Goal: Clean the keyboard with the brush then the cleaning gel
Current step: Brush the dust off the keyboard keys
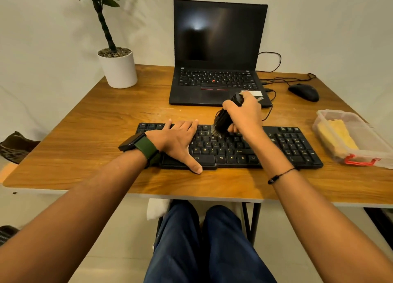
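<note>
The left hand [177, 139] lies flat with fingers spread on the keyboard [276, 146], likely to keep it from sliding on the table [85, 123]. The right hand [244, 115] is wrapped around the brush [222, 121], tipped so its hairs touch the middle keys. At the right, a clear box [365, 138] holds something yellow, maybe the gel. Behind sits a laptop [219, 49].

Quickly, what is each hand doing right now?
Left hand: open, resting flat on the keyboard.
Right hand: gripping the brush, bristles on the keys.
</note>
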